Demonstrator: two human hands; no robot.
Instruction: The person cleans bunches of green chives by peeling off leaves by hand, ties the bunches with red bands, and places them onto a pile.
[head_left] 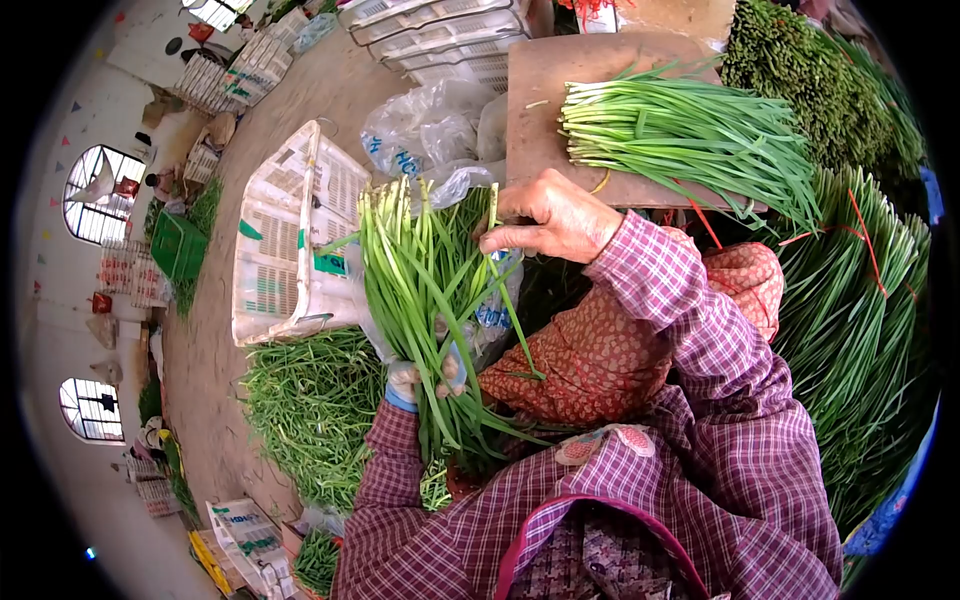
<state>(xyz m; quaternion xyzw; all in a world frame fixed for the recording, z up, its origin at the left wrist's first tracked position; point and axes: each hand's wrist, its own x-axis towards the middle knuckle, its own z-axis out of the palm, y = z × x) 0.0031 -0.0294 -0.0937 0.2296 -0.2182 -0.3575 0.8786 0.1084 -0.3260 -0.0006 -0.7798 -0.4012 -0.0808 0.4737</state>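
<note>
My left hand (430, 378), in a pale glove with a blue cuff, is closed round a loose bunch of garlic chives (400, 270), pale stem ends pointing away from me. Beside the stem ends, my bare right hand (550, 215) pinches a single chive stalk (508, 300) between thumb and forefinger; its leaf hangs down toward my lap. A neat pile of chives (680, 130) lies on a brown board (540, 100) beyond my right hand. Part of the left fingers is hidden behind leaves.
A white plastic crate (275, 240) stands to the left, with a heap of loose green trimmings (310, 410) below it. Clear plastic bags (430, 130) lie ahead near stacked crates (450, 40). Large chive bundles with red ties (860, 330) fill the right side.
</note>
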